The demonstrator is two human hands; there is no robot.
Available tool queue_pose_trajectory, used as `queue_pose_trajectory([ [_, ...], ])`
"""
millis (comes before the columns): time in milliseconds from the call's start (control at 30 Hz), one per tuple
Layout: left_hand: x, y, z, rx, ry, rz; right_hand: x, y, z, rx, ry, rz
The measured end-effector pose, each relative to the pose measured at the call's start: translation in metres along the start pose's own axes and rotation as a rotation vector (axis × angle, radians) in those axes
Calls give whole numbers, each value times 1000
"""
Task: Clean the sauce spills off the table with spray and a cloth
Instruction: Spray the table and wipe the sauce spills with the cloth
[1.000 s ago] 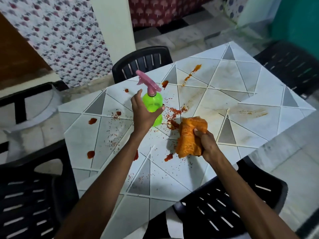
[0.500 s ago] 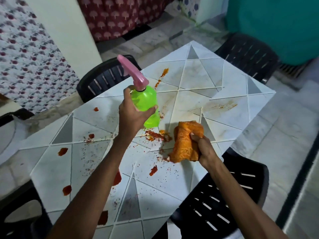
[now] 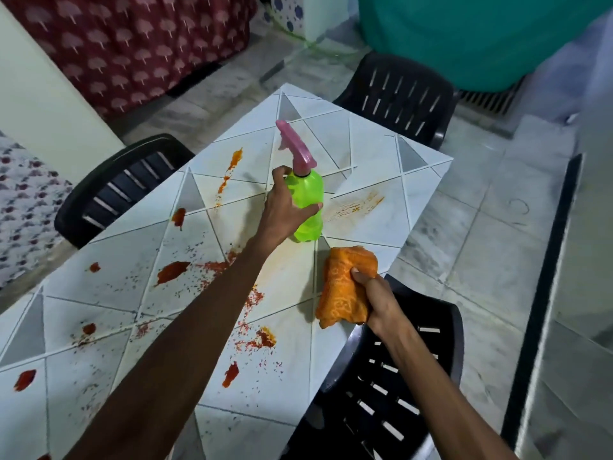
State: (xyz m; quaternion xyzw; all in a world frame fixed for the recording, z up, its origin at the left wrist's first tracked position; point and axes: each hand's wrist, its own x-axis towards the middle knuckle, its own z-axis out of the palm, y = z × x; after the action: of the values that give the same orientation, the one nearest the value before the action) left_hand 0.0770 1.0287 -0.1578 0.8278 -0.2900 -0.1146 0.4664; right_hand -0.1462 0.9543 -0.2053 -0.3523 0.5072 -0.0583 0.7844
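Observation:
My left hand (image 3: 282, 210) grips a green spray bottle (image 3: 308, 200) with a pink trigger head, held upright over the middle of the white table (image 3: 381, 154). My right hand (image 3: 371, 290) clutches a bunched orange cloth (image 3: 345, 283) that rests on the table near its right edge. Red sauce blobs (image 3: 170, 272) and fine specks spread across the near and left part of the table. An orange streak (image 3: 232, 164) lies at the far left and a faint orange smear (image 3: 358, 204) just right of the bottle.
Black plastic chairs stand around the table: one at the far right corner (image 3: 401, 94), one at the far left (image 3: 122, 184), one right below my right forearm (image 3: 391, 376). A teal barrel (image 3: 481, 34) stands beyond on the tiled floor.
My view has swung right and the table has shifted left in frame. My left hand has carried the bottle toward the table's far right part. The cloth stays gripped at the right edge.

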Motion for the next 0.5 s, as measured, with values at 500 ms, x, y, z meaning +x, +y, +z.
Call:
queue_pose_trajectory([
  [500,25,-10,35,35,-109,-24,21,-18,-22,36,-50,7],
])
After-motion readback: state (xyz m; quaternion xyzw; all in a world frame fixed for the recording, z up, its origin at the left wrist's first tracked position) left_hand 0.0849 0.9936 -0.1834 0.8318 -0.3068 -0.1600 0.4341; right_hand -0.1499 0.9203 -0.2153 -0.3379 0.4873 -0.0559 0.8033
